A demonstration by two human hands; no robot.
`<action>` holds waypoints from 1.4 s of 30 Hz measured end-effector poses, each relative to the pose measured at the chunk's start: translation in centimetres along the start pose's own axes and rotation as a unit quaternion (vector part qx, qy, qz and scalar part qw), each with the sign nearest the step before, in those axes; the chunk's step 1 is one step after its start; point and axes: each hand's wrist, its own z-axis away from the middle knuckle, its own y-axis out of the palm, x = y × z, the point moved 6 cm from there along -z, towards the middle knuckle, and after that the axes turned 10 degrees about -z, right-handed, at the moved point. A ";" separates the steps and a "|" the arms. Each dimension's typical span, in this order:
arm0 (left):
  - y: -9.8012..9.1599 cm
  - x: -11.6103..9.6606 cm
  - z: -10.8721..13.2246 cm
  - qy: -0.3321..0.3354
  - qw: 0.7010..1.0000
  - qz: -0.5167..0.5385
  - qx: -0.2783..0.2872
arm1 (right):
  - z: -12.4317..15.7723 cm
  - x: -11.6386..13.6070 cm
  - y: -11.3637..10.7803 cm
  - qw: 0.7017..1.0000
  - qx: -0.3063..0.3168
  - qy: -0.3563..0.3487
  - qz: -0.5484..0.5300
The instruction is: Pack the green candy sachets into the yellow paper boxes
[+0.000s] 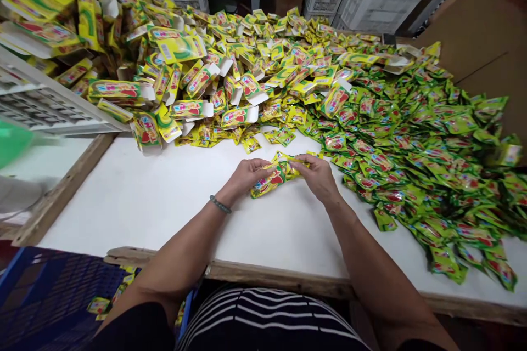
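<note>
Showing bold rounded letters in pink, blue and white above a red fruit picture, the yellow carton point(267, 182) sits tilted in the person's hands over the middle of the white tabletop point(164, 197); its lettering is too small and slanted to read with certainty. Similar lettering and red fruit recur on the heaped cartons point(197, 79) at the far left, many with white end flaps standing open. One carton near the top of that heap turns up a yellow side with a green curve and a pale striped block like a barcode point(168, 51). Glossy green packets point(395, 170) spread along the right carry blurred red, blue and white print, also beyond reading. As for the grip, the left hand point(249, 174) is closed narrowly on the carton's upper left part, thumb on the near face and fingers behind. The right hand point(316, 173) has thumb and fingertips drawn close together at the carton's right end, touching the yellow-green wrapping there; whether that is a packet or part of the carton cannot be told. A beaded bracelet point(220, 204) circles the left wrist, and a blue crate point(45, 285) with a few packets inside stands below the table's left edge.
</note>
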 end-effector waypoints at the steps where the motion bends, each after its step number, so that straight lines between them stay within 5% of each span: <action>1: 0.4 0.0 0.1 -0.003 1.000 -0.004 0.011 | 0.4 0.2 0.2 1.000 0.001 0.002 0.005; 7: 1.5 0.0 0.3 -0.007 0.999 -0.024 0.043 | 1.3 1.8 1.2 0.998 0.043 -0.035 0.024; 20: 2.2 0.4 0.0 -0.007 0.999 0.022 0.033 | 1.8 2.0 0.1 0.995 0.072 0.060 -0.026; 26: 2.4 0.3 0.2 0.002 0.999 -0.020 0.037 | 2.1 2.5 0.9 0.994 0.086 0.048 -0.045; 32: 2.4 0.1 0.3 -0.026 0.997 0.068 0.011 | 1.8 3.0 0.0 0.990 0.025 0.027 -0.138; 42: 3.6 0.2 0.8 -0.021 0.994 0.105 0.016 | 3.0 4.0 1.8 0.995 0.058 0.007 -0.079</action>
